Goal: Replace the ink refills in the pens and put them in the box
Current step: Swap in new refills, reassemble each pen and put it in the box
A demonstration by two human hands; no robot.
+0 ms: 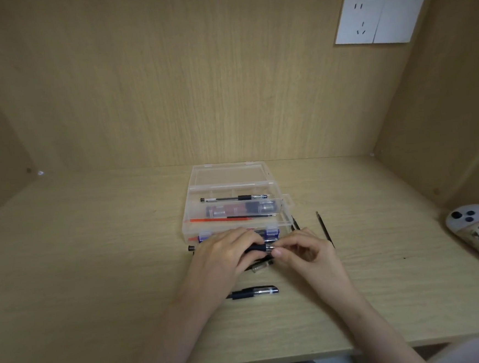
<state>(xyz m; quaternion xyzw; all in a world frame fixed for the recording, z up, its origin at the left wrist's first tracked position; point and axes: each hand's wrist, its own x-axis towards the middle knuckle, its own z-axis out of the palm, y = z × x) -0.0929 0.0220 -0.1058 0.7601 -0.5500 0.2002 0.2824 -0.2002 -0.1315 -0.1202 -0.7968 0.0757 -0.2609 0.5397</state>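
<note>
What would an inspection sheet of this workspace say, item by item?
Surface: light wooden desk, set in a wooden alcove.
Job's things: open clear plastic box holds a slim black pen and a red ink refill; a black pen with dark grip is in both hands; a black pen with clear cap lies nearer the person.
Clutter: thin black refill lies loose right of the box.
Hands: left hand grips the dark-grip pen's barrel; right hand pinches its silver end.
Cables: nothing seen.
Surroundings: white handheld controller at right; white wall socket above.
</note>
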